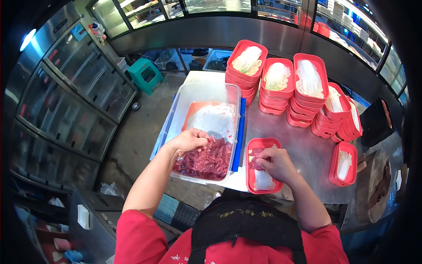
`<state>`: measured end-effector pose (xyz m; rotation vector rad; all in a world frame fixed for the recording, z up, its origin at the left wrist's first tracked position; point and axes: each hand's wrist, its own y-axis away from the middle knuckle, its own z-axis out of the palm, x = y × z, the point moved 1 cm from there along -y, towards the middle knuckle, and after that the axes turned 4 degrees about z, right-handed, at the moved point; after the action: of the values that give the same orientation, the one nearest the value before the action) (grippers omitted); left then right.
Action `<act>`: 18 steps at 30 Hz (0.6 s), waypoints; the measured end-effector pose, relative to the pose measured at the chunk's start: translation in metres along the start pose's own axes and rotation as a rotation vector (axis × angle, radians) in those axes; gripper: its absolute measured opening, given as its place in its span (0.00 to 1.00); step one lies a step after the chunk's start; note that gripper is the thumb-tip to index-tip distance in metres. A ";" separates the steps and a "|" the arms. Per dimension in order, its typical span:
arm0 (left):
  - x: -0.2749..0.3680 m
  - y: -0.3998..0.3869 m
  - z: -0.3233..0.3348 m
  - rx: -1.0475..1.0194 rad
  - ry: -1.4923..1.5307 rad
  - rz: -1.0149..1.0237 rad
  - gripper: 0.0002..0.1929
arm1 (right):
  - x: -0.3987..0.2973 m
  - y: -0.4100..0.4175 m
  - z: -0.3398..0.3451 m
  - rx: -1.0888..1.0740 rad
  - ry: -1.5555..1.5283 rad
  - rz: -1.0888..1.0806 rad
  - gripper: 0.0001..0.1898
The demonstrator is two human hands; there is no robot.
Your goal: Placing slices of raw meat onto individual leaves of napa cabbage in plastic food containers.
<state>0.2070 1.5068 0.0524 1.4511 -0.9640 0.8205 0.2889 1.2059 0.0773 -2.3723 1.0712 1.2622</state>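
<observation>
A clear plastic tub (211, 91) with blue clips holds a heap of sliced raw red meat (206, 163) in its near half. My left hand (191, 141) reaches over the tub's left wall, its thumb and fingers pinched on meat at the top of the heap. To the right of the tub lies a red tray (250, 184) with a pale napa cabbage leaf (263, 181) in it. Over the far half of this tray, my right hand (278, 163) grips a raw meat slice (254, 158). Its fingers partly cover the meat and the leaf.
Several stacks of red trays (275, 110) with cabbage leaves line the steel table's (296, 142) far side. One more leaf-filled tray (333, 175) lies right, beside a round wooden chopping block (366, 198). A green stool (140, 71) and glass-door refrigerator (75, 76) stand left.
</observation>
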 end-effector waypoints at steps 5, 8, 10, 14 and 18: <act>0.048 0.021 0.041 -0.152 0.251 0.142 0.07 | -0.006 -0.012 0.017 -0.162 -0.480 -0.070 0.15; 0.064 0.018 0.088 -0.110 0.297 0.186 0.06 | -0.017 -0.015 0.009 -0.255 -0.717 0.050 0.15; 0.057 0.010 0.108 -0.087 0.179 0.227 0.07 | -0.007 -0.011 0.004 -0.264 -0.940 0.136 0.15; 0.047 0.000 0.147 -0.068 0.219 0.239 0.10 | 0.009 0.004 -0.017 -0.148 -1.085 0.178 0.07; 0.014 -0.010 0.174 -0.042 0.122 0.190 0.11 | 0.049 0.014 -0.008 0.009 -0.784 0.154 0.05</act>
<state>0.2154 1.3320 0.0426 1.2718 -1.0308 1.0098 0.3015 1.1672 0.0447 -1.5338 0.9765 1.9781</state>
